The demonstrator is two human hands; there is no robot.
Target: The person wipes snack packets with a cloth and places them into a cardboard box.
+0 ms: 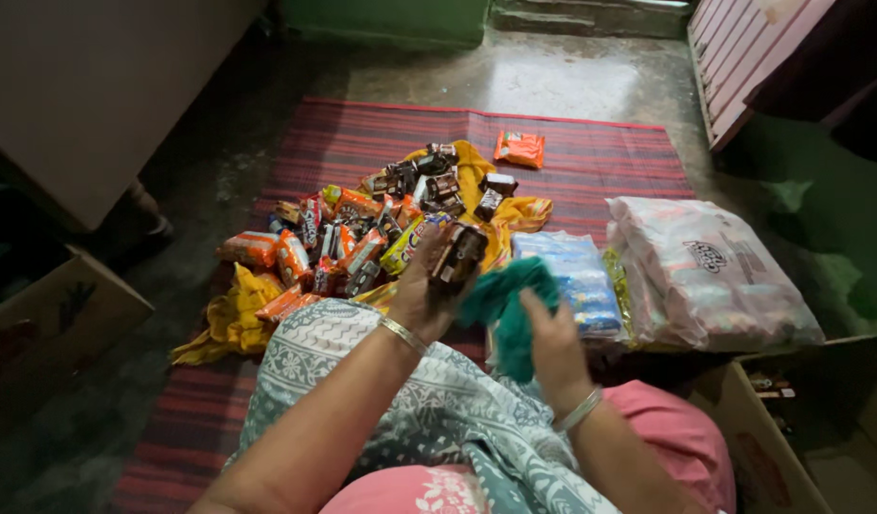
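Landmark: striped red mat [591,152] on the floor.

- Yellow cloth [231,319] spread over mat centre, running to its near left edge.
- Big clear bag of pale packets [710,276] on the mat's right edge.
- Blue-white wrapped pack [579,276] just left of that bag, touching it.
- Pile of snack packets [348,243] on the yellow cloth, mat centre: orange, brown and yellow wrappers, heaped loosely.
- Single orange packet [519,148] alone at the mat's far side, apart from the pile.
- Cardboard boxes: one off the mat's left edge [48,328], one open at the near right corner [791,428].
- Teal cloth [505,309] above the mat's near edge, bunched in the right hand [553,343]; fingers curled into the fabric, gripping it.
- Left hand [421,286] above the mat's near centre, fingers wrapped around a small brown packet [458,255], held upright just left of the teal cloth, touching or nearly touching it.
- Both wrists wear a metal bangle.
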